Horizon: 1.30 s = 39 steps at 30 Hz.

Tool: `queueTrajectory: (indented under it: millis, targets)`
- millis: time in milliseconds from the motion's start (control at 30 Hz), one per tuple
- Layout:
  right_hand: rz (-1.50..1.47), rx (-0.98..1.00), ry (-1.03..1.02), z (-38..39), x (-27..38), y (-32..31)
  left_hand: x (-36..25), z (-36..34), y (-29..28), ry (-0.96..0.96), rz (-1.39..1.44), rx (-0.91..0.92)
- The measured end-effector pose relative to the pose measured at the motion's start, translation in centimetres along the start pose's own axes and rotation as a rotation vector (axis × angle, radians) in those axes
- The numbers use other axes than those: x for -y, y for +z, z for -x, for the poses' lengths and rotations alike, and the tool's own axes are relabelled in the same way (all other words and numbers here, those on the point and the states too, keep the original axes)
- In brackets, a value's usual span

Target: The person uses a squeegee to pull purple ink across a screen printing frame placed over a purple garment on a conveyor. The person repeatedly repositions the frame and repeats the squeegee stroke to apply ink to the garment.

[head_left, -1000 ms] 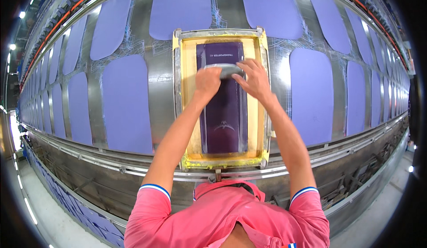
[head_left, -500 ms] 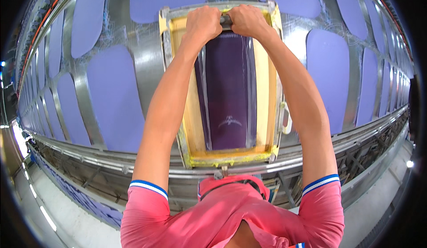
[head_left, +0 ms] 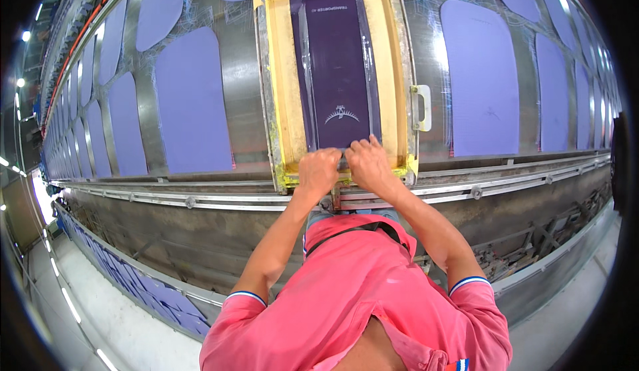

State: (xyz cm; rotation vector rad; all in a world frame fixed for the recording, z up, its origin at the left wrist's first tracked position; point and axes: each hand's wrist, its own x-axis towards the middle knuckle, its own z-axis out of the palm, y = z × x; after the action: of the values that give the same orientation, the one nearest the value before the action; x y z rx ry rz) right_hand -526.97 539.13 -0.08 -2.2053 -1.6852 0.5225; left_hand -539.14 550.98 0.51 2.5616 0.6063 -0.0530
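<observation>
My left hand (head_left: 319, 171) and my right hand (head_left: 370, 166) are closed side by side at the near end of a screen-printing frame (head_left: 269, 98). Both grip a squeegee (head_left: 343, 161), mostly hidden under my fingers; only a bit of grey handle shows between them. Inside the frame, yellowish borders surround a dark purple mesh window (head_left: 336, 58) with a pale curved design near its lower end and clear tape strips along its sides. A white loop handle (head_left: 421, 108) sticks out from the frame's right side. The frame lies flat on a long metal table.
Flat lilac panels (head_left: 190, 105) with rounded tops lie in rows along the metal table (head_left: 243, 85), left and right of the frame. A metal rail (head_left: 219, 199) edges the near side. More lilac pieces (head_left: 150, 284) are piled low at the left.
Both hands have come from the far end of the frame down to its near end with the squeegee. My elbows are now bent, and the view has shifted.
</observation>
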Motion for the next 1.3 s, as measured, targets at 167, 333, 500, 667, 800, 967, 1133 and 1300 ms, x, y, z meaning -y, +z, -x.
queueTrajectory:
  millis: [167, 333, 500, 667, 800, 967, 1133, 1300]
  targets:
    - [-0.037, 0.023, 0.027, -3.9, -2.6, -1.1, 1.7, -4.5, -1.7, -0.021, -0.101, 0.111]
    - [0.081, -0.043, 0.041, -19.1, -9.7, -7.0, 5.3, -20.5, -6.6, 0.004, -0.159, -0.013]
    - [0.169, -0.001, 0.104, -33.3, -16.8, -13.0, 9.1, -36.6, -10.8, 0.000, -0.277, -0.065]
    - [0.153, -0.010, 0.170, -38.3, -19.4, -14.7, 11.0, -42.7, -12.0, 0.012, -0.277, -0.067]
    - [0.236, -0.023, 0.115, -35.9, -18.8, -12.4, 10.5, -39.7, -10.8, 0.049, -0.338, -0.077]
    - [0.128, -0.053, 0.036, -25.9, -14.0, -7.9, 7.7, -28.2, -7.9, 0.030, -0.231, -0.043]
    - [0.009, -0.036, -0.026, -11.2, -6.1, -3.2, 3.5, -12.0, -3.8, -0.007, -0.110, 0.030]
    - [-0.025, 0.060, 0.007, -0.2, 0.0, -0.5, -0.2, 0.3, 0.0, -0.001, -0.030, 0.012]
